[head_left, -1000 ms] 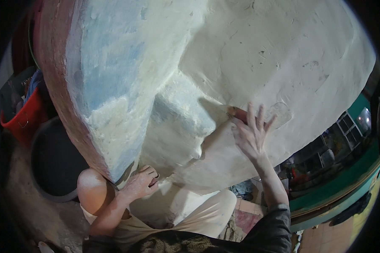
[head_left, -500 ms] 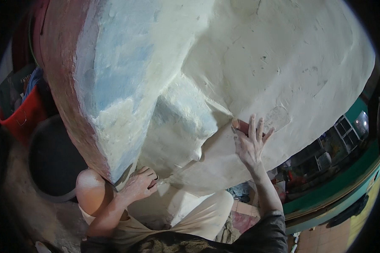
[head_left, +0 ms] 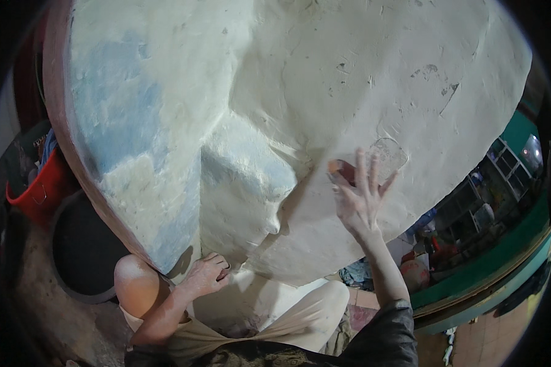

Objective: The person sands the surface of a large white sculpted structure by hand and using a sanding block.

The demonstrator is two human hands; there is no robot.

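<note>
A large, pale plaster-like sculpture (head_left: 312, 73) fills most of the view, with blue-tinted patches and a raised, nose-shaped ridge (head_left: 248, 168) in its middle. My right hand (head_left: 359, 202) lies against the smooth surface right of that ridge. Its thumb and index finger hold a small reddish-brown piece of what looks like folded sandpaper (head_left: 344, 171), while the other fingers spread over the surface. Down at the sculpture's lower edge, my left hand (head_left: 207, 275) is closed with curled fingers. Whatever it may hold is hidden. A dark band shows by its fingers.
On the left stand a red bucket (head_left: 43, 189) and a round black tub (head_left: 86, 244). A green-edged bench or shelf (head_left: 496, 278) curves along the right, with cluttered items behind it. My bent knees (head_left: 138, 278) sit close under the sculpture.
The view has shifted, so the sculpture appears further left. My right hand has moved slightly up along the surface with the sandpaper. The left hand stays near the lower edge.
</note>
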